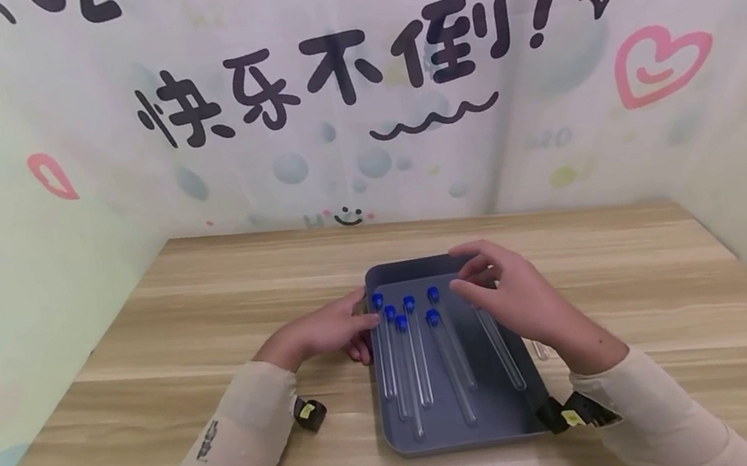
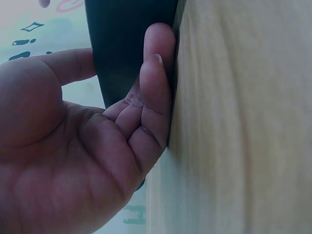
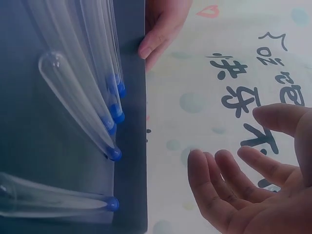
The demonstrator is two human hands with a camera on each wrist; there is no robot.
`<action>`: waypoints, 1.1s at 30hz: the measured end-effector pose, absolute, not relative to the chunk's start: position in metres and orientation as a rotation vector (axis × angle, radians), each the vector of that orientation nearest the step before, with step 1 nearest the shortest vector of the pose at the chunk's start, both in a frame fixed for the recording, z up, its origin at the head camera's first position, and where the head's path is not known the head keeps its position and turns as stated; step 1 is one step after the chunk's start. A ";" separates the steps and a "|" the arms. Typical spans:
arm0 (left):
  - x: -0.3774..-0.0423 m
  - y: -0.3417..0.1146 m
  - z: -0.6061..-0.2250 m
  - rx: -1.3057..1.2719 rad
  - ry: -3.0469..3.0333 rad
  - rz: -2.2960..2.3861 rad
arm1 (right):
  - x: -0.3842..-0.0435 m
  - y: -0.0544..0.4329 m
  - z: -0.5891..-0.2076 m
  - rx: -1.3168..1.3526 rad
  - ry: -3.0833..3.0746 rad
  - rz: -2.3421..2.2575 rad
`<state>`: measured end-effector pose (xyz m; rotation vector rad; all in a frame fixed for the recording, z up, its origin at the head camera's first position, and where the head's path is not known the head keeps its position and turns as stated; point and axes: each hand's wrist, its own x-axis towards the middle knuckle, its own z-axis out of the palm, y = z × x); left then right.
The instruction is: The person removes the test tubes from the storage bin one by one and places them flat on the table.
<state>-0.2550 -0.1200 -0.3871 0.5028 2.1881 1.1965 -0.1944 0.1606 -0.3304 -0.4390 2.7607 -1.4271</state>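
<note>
Several clear test tubes (image 1: 421, 366) with blue caps lie in a dark grey tray (image 1: 456, 443), most grouped on its left. At the tray's left wall, my left hand (image 1: 327, 331) grips the edge. In the left wrist view, the left hand (image 2: 102, 131) has its thumb over the rim and its fingers curled against the outer wall. My right hand (image 1: 515, 291) hovers over the tray's right side, above one tube (image 1: 503, 352) whose cap it hides in the head view. Nothing sits between the right hand's (image 3: 248, 180) loosely bent fingers.
Right of the tray, the rounded clear ends of glass pieces (image 1: 541, 349) show on the wooden table (image 1: 263, 286), partly hidden by the right forearm. A printed cloth (image 1: 298, 146) hangs behind the table, with pale walls on both sides.
</note>
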 end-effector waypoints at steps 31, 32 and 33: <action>-0.255 -0.120 -0.391 0.485 2.198 1.198 | -0.218 0.140 -0.345 -0.336 2.620 -1.560; -0.256 -0.120 -0.390 0.491 2.196 1.201 | -0.219 0.139 -0.347 -0.337 2.621 -1.554; -0.256 -0.120 -0.390 0.496 2.193 1.203 | -0.220 0.139 -0.348 -0.337 2.622 -1.549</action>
